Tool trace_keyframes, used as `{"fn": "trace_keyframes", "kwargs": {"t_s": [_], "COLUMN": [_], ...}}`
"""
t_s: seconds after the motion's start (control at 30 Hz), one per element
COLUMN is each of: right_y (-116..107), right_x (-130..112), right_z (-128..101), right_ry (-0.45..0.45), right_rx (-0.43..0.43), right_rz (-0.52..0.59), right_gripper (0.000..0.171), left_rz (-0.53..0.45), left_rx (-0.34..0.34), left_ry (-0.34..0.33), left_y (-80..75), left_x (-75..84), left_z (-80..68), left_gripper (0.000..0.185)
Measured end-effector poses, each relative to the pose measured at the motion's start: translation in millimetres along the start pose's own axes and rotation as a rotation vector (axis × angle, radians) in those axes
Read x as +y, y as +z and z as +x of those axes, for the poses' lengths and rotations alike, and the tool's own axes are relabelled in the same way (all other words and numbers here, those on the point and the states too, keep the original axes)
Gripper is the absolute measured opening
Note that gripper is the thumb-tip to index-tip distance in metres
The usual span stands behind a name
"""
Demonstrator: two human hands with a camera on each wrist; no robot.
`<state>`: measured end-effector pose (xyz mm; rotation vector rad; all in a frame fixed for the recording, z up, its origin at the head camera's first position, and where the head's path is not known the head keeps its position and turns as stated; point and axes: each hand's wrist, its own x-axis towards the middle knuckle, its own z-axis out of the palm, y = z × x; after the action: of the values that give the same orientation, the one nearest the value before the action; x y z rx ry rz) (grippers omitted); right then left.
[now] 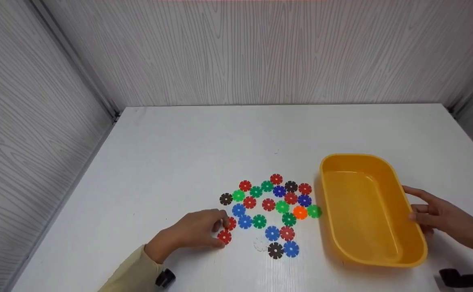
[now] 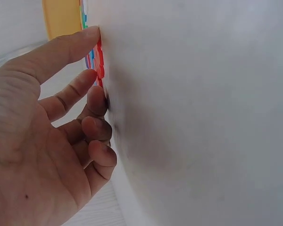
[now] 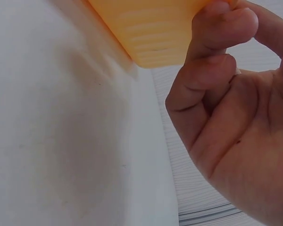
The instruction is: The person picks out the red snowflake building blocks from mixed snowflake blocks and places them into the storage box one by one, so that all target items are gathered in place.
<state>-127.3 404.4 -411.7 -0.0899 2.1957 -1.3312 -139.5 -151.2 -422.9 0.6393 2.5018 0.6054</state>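
Note:
My left hand [image 1: 195,229] is low over the table at the left of a group of flat, notched plastic discs. Its thumb and fingertips are spread apart, right at two red discs, the nearer red disc [image 1: 224,237] lying flat beside the thumb. Seen edge-on in the left wrist view, a red disc [image 2: 100,61] stands out between thumb and index fingertip. On the right, an empty yellow plastic basin [image 1: 366,219] rests on the table. My right hand [image 1: 443,215] grips its right side, thumb at the rim and fingers against the outer wall [image 3: 146,33].
Several more discs, among them a blue disc [image 1: 245,222], an orange disc [image 1: 300,212], a black disc [image 1: 276,250] and a clear disc [image 1: 261,244], lie between the hands. A light green disc [image 1: 314,211] is close to the basin. Panels [image 1: 244,52] enclose the white table [image 1: 204,138].

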Motion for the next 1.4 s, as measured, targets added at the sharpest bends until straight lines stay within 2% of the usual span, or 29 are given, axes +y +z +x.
{"fn": "trace_keyframes", "kwargs": {"t_s": [0.2,0.43,0.73,0.93,1.2,1.4], "right_y": [0.3,-1.1,-0.5,-0.7,-0.7,0.8], "right_x": [0.6,3.8,4.3,0.4,-0.9,1.3], "right_z": [-1.1,-1.4,-1.2,-1.4,-1.9,-4.4], "right_ry": [-0.012,-0.107,-0.094,-0.038,-0.008,-0.095], "right_rx": [-0.011,-0.044,-0.034,-0.010,0.002,-0.036], "right_rz": [0.007,0.033,0.033,0.012,-0.014,0.023], "right_gripper": [0.064,0.055,0.053,0.059,0.068,0.055], "left_rz": [-0.035,-0.038,-0.052,-0.068,0.005,0.030], "left_rx": [0.007,0.023,0.017,0.005,0.034,0.076], "left_ry": [-0.037,-0.088,-0.103,-0.066,-0.036,-0.018], "left_y": [-0.7,-0.2,-0.1,-0.4,0.1,-0.3], "left_x": [2.2,3.5,3.6,6.8,9.4,7.7], "left_z": [0.0,-0.2,0.4,0.7,-0.1,-1.0], "left_gripper": [0.034,0.033,0.031,0.034,0.036,0.035]}}
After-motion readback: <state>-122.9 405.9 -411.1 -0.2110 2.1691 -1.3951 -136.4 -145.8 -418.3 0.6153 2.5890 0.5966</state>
